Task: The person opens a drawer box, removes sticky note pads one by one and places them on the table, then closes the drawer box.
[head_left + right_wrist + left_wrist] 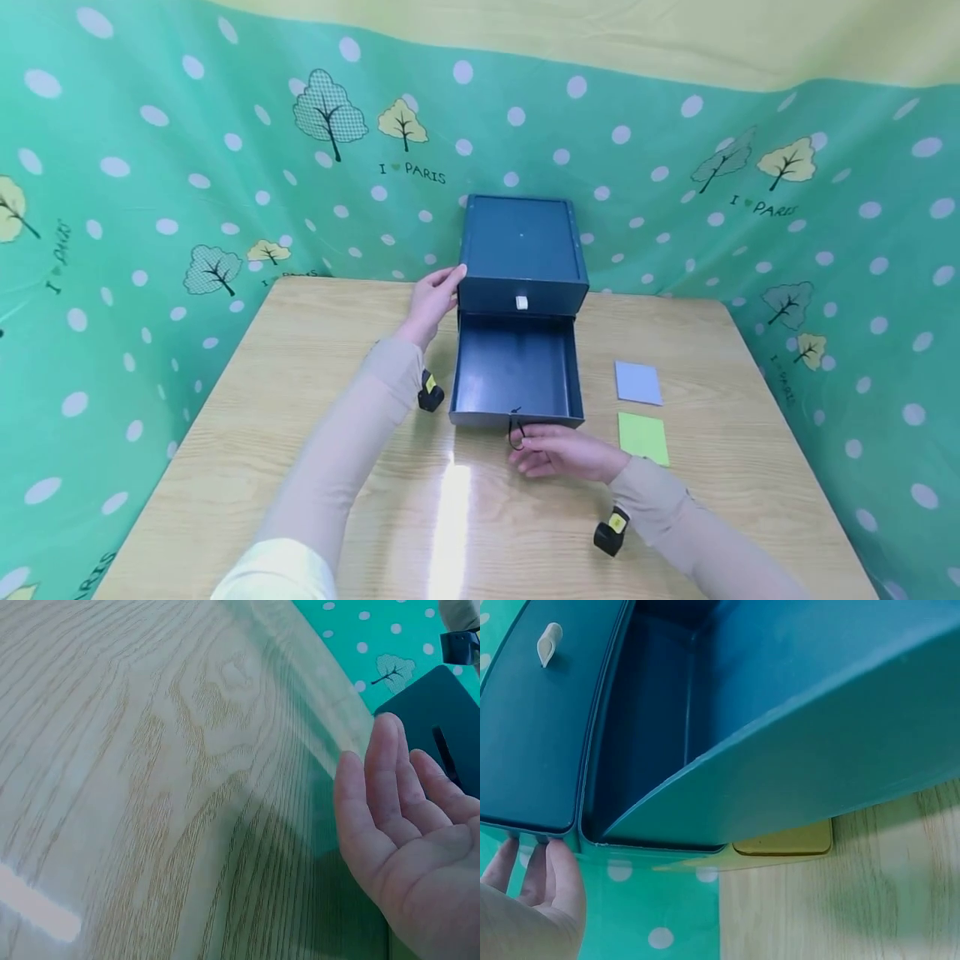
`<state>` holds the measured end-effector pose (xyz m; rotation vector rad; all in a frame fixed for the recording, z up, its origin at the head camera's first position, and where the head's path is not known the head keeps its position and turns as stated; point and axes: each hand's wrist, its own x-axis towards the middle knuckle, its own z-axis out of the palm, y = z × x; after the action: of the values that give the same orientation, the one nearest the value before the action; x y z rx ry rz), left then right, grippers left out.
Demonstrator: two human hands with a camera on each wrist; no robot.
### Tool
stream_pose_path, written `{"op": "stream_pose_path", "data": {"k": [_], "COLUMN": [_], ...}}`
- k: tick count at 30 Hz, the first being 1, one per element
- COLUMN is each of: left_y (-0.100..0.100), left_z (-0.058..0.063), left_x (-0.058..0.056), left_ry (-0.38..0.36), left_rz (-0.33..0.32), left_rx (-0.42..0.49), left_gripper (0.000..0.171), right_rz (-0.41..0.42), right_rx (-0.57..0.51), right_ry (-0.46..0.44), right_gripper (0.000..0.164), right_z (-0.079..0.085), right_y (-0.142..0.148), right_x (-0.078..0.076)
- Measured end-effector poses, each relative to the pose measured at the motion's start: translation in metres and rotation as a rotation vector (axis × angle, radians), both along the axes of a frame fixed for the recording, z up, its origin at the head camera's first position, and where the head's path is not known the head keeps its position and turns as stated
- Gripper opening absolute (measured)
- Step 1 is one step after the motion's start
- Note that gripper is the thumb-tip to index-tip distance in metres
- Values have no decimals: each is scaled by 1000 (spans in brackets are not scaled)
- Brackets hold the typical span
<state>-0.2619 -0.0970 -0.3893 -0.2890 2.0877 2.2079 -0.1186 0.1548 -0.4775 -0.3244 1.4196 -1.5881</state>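
A dark blue drawer cabinet stands at the back of the table, its upper drawer closed and bearing a white pull tab. Below, a blue drawer is pulled out, with nothing visible inside. My left hand rests its fingertips against the cabinet's upper left side, fingers fairly straight. At the drawer's front edge, my right hand overlaps a thin black loop pull. The right wrist view shows that hand's palm and extended fingers beside the drawer front; its thumb is hidden there.
A blue paper square and a green one lie on the table right of the drawer. In the left wrist view, a yellow section shows under the blue drawers. A green dotted curtain hangs around the table.
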Motion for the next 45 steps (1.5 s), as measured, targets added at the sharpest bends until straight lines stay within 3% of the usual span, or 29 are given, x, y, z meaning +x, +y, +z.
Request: {"op": "stream_pose_path", "data": {"k": [6,10,23,34,45], "left_y": [1,0,-3,-1,-1], "left_z": [7,9,4,-2,-3], "left_x": [-1,-2,-3,-1,0], "left_ry": [16,16,-5,-11,-4], "left_rz": [0,11,20,-2,2], "left_rx": [6,12,20,50,35], "left_gripper": [54,53,58,52,52], "right_rz": [-90,-119,-85,-98,-108], "right_rx": [-11,4,-16,-13,-91], "right_ry": [-36,-37,-35,-43,0], "right_gripper": [37,36,44,30,21], "right_z": [5,6,-1,0,0], "right_y": [-7,-12,-16,-14,-20], "right_x": [-2,-4,-8,0,4]}}
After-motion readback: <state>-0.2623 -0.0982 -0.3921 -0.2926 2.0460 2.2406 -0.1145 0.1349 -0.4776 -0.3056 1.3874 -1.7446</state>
